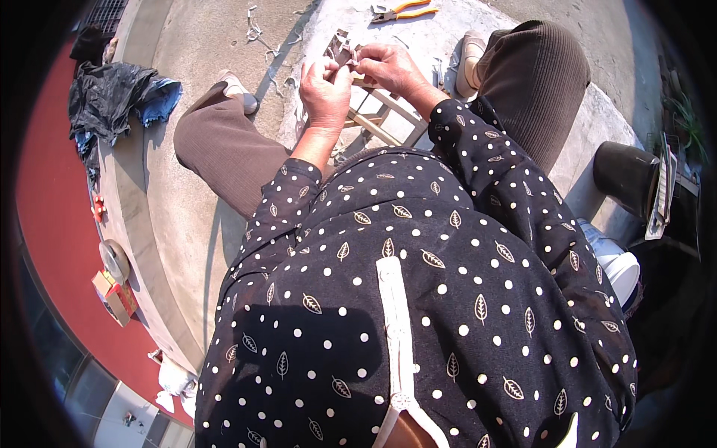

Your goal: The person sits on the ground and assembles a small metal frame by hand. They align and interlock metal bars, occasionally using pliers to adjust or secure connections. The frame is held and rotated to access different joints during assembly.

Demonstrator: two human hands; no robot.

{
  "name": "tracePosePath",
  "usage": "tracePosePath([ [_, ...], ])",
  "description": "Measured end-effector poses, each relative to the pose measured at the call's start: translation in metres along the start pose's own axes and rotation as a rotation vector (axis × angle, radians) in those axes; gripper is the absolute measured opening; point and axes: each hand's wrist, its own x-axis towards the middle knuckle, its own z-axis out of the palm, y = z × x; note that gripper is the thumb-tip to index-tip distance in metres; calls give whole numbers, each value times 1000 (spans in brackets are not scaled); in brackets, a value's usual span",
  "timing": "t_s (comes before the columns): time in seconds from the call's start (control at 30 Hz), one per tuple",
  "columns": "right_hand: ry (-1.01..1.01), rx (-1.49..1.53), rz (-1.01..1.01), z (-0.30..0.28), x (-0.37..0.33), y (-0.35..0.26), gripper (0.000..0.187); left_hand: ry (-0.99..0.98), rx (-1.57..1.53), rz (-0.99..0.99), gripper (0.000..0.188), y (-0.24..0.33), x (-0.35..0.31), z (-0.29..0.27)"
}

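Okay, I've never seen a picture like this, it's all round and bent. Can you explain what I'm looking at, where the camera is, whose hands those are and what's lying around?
The camera sits on a person's head and looks down, so the wide lens bends straight edges. You see their own dark dotted blouse, brown trousers and two bare hands. The left hand and right hand together hold a small grey metal piece above a pale wooden frame; what the piece is, I cannot tell. On the grey concrete ground lie orange-handled pliers and pale scraps. A black bundle of cloth lies at far left, and a dark bucket stands at right.
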Motion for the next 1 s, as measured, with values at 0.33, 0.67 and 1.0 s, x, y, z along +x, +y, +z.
tracePosePath([
  [0.33, 205, 273, -43, 20, -5, 16, 17, -178, -348, -224, 14, -14, 6, 9],
  [0.67, -11, 151, 83, 9, -3, -2, 17, -163, -337, -244, 15, -20, 4, 2],
  [1.0, -5, 234, -7, 15, -8, -6, 13, -77, -53, 204, 12, 5, 13, -9],
])
